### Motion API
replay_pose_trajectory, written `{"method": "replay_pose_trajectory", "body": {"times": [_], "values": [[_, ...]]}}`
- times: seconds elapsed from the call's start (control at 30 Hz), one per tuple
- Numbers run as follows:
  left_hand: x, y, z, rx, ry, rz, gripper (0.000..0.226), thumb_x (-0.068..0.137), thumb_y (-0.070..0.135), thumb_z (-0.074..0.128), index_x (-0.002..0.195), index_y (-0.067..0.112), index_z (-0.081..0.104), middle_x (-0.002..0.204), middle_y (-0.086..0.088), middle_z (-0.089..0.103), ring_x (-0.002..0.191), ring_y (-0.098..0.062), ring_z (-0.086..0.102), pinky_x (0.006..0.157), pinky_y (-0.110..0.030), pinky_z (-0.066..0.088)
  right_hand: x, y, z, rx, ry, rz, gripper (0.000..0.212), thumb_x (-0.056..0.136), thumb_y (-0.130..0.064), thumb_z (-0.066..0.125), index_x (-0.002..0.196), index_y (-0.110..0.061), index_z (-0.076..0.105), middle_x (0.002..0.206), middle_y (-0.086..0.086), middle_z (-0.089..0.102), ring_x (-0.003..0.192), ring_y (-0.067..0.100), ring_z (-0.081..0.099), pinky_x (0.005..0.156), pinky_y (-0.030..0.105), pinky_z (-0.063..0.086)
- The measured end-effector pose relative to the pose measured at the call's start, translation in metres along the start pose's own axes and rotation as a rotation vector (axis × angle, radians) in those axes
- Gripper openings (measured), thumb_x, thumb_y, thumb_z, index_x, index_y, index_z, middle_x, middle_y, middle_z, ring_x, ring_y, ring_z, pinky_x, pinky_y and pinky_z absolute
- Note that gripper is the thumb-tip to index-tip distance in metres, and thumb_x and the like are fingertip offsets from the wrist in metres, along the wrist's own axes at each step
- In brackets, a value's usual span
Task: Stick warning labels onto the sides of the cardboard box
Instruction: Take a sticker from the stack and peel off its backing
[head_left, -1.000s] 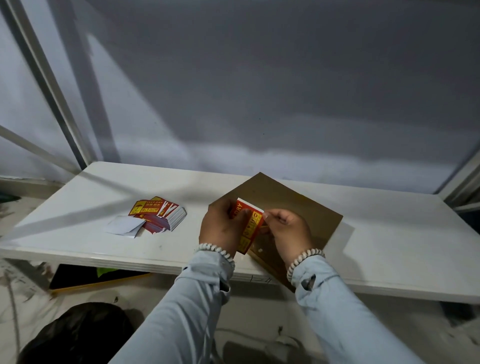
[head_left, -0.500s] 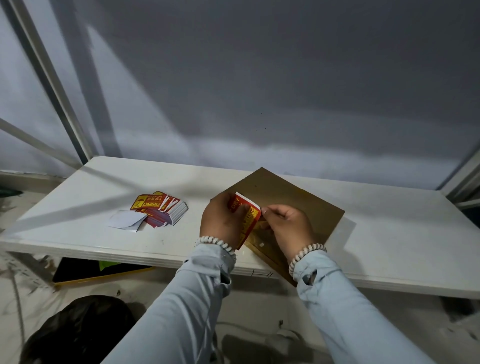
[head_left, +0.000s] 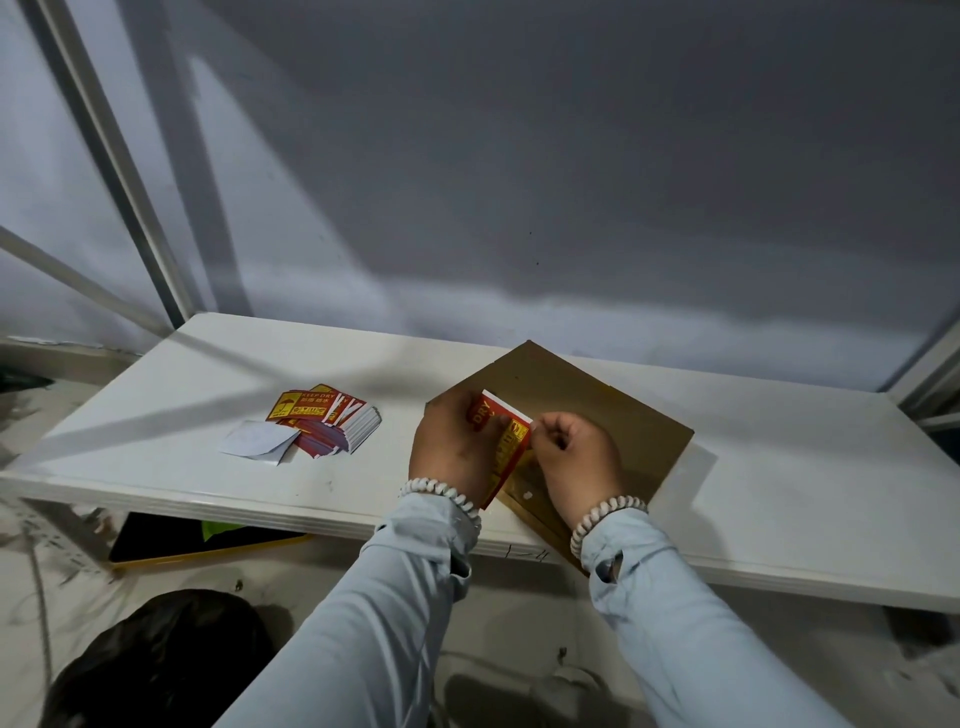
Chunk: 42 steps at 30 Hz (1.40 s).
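A flattened brown cardboard box (head_left: 587, 395) lies on the white table (head_left: 156, 405), turned like a diamond, its near corner over the front edge. Above it I hold a red and yellow "KEEP DRY" warning label (head_left: 501, 431). My left hand (head_left: 449, 449) grips the label's left side. My right hand (head_left: 576, 462) pinches its right edge, where white backing shows at the top corner. A stack of the same labels (head_left: 332, 415) sits on the table to the left.
Peeled white backing sheets (head_left: 257, 441) lie beside the stack. A grey wall stands behind the table, with metal frame bars at left. Under the table are a yellow-edged black tray (head_left: 171, 540) and a dark bag (head_left: 156, 660) on the floor.
The white backing corner at the label's top has come further away under my right fingers. Both hands stay over the box's near left part.
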<state>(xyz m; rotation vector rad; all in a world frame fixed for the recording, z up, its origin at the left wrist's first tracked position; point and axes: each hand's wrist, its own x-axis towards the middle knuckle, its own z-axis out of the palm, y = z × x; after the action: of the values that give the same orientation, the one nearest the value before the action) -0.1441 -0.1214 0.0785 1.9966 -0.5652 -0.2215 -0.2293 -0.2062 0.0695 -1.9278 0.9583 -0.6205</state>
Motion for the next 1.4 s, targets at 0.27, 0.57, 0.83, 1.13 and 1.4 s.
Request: {"method": "replay_pose_trajectory", "body": {"times": [0.27,0.57,0.83,1.13,1.4], "values": [[-0.005,0.008,-0.003,-0.016,-0.010,0.042,0.026,0.086,0.020,0.066,0.109,0.008,0.065,0.105,-0.010,0.068,0.085,-0.019,0.055,0.075,-0.023,0.038,0.006,0.002,0.005,-0.087,0.013,-0.050,0.023,0.095,-0.021,0.046,0.083,-0.010,0.062,0.072,-0.001,0.057,0.067,0.013,0.053,0.061,0.024,0.046],[0.000,0.000,-0.007,-0.048,-0.007,-0.003,0.038,0.089,0.022,0.062,0.126,0.013,0.058,0.122,-0.009,0.065,0.108,-0.025,0.060,0.093,-0.032,0.045,-0.002,-0.006,0.000,0.172,-0.026,0.013,0.024,0.097,-0.025,0.046,0.083,-0.026,0.065,0.070,-0.007,0.063,0.066,0.010,0.056,0.065,0.024,0.045],[0.002,-0.003,-0.006,-0.040,0.014,-0.017,0.038,0.088,0.026,0.062,0.126,0.019,0.059,0.120,-0.005,0.067,0.107,-0.025,0.061,0.096,-0.044,0.049,-0.006,-0.008,-0.003,0.217,-0.043,0.066,0.023,0.095,-0.031,0.050,0.093,-0.017,0.068,0.072,-0.006,0.066,0.064,0.006,0.059,0.055,0.016,0.041],[0.003,-0.005,-0.004,-0.033,0.008,-0.033,0.039,0.088,0.028,0.062,0.126,0.020,0.058,0.122,-0.004,0.066,0.109,-0.025,0.060,0.097,-0.043,0.047,-0.006,-0.009,-0.003,0.186,-0.038,0.065,0.023,0.095,-0.028,0.050,0.089,-0.018,0.069,0.070,-0.004,0.066,0.061,0.007,0.058,0.050,0.013,0.040],[0.003,-0.006,-0.002,-0.036,0.001,-0.042,0.039,0.088,0.029,0.063,0.126,0.021,0.058,0.122,-0.005,0.065,0.109,-0.026,0.060,0.097,-0.046,0.048,-0.005,-0.007,-0.003,0.221,-0.049,0.070,0.020,0.094,-0.026,0.051,0.086,-0.019,0.068,0.074,-0.004,0.070,0.062,0.007,0.059,0.051,0.013,0.043]]}}
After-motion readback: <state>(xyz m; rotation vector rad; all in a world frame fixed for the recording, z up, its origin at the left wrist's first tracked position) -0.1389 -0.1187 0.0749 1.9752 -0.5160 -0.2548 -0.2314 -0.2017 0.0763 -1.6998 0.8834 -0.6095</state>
